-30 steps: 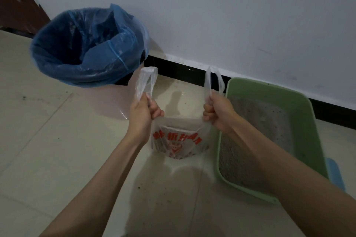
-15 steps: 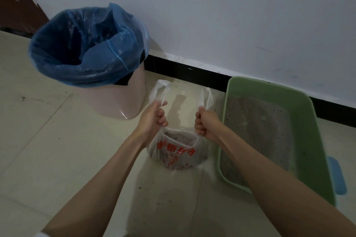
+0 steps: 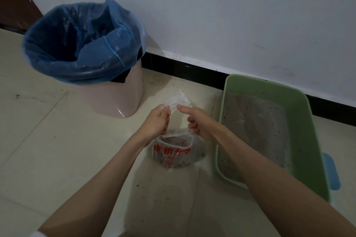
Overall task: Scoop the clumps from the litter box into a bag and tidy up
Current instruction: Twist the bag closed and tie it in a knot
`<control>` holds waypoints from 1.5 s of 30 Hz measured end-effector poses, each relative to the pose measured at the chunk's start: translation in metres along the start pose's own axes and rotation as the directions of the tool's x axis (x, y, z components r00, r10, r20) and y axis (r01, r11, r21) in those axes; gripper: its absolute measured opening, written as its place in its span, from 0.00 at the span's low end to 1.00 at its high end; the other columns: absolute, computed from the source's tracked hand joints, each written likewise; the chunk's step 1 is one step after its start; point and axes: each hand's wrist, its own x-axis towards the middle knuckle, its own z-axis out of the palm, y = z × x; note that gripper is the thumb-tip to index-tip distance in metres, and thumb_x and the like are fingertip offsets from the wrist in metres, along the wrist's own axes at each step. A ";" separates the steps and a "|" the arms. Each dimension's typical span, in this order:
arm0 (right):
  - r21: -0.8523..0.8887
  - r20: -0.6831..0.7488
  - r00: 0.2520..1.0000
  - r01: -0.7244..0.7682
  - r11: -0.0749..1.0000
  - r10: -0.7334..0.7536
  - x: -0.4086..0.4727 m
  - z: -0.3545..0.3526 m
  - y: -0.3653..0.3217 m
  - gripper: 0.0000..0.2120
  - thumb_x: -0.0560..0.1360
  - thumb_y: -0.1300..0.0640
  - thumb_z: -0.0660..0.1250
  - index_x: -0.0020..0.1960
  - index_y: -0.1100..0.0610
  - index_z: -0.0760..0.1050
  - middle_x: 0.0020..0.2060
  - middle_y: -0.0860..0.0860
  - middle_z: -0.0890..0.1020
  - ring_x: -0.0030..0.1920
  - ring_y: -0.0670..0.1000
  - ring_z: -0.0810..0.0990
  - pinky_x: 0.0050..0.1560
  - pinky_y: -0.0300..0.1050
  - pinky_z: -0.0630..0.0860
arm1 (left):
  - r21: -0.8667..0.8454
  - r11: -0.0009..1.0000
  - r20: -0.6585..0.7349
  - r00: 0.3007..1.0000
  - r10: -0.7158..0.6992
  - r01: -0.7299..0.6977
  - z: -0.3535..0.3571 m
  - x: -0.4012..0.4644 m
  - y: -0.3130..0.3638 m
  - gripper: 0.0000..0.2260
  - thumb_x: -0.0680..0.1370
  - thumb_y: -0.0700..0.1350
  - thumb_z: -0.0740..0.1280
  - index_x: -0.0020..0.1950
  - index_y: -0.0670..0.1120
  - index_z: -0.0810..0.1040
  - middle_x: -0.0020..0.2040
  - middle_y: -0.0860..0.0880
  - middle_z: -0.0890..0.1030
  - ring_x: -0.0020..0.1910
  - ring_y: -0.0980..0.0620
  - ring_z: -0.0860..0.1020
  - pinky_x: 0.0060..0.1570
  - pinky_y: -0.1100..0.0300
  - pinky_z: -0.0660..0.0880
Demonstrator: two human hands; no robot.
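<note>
Litter box (image 3: 308, 113), green and rectangular, sits on a pale tiled floor (image 3: 57, 150) at the right, its far end close to the black skirting (image 3: 192, 69) under a white wall (image 3: 231, 15). Grey litter fills it. Going left to right: one pink bin (image 3: 119, 98) lined with a blue liner (image 3: 81, 44) stands at the far left near the wall; one clear plastic bag (image 3: 173, 154) with red print rests on the floor between the bin and the box, just beside the box's left rim, with dark clumps inside. The left hand (image 3: 157, 123) curls its fingers round one bag handle; the right hand (image 3: 198, 121) grips the other, thumb stretched out toward the left hand. The handle ends meet above the bag. One blue object (image 3: 330, 171) peeks out from behind the box's right rim; what it is cannot be told. Specks of litter dot the tiles near the bag. Wide bare floor lies at the left and in front of the bin.
</note>
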 end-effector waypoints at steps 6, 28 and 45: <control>0.218 -0.138 0.990 0.051 0.975 -0.021 0.010 0.004 0.005 0.08 0.79 0.60 0.55 0.47 0.55 0.72 0.27 0.47 0.61 0.19 0.42 0.59 0.19 0.35 0.56 | 0.168 0.985 0.112 0.994 0.014 -0.033 0.011 -0.004 -0.004 0.14 0.82 0.44 0.53 0.37 0.47 0.67 0.27 0.51 0.65 0.20 0.61 0.62 0.23 0.66 0.60; -0.444 -0.218 0.889 0.276 0.852 -0.402 0.002 -0.001 -0.004 0.09 0.76 0.65 0.63 0.51 0.65 0.81 0.39 0.51 0.82 0.33 0.45 0.76 0.37 0.36 0.75 | -0.441 0.774 0.282 0.889 -0.361 0.455 -0.014 0.012 -0.012 0.13 0.77 0.41 0.53 0.40 0.43 0.76 0.28 0.49 0.75 0.27 0.54 0.71 0.33 0.64 0.70; -0.132 -0.230 0.894 0.364 0.922 -0.386 0.000 0.009 -0.007 0.09 0.73 0.68 0.66 0.52 0.69 0.80 0.51 0.61 0.82 0.44 0.48 0.80 0.49 0.36 0.78 | -0.663 0.675 0.126 0.937 -0.325 0.323 -0.016 0.026 -0.013 0.08 0.77 0.36 0.63 0.42 0.41 0.80 0.36 0.48 0.78 0.34 0.56 0.75 0.36 0.64 0.77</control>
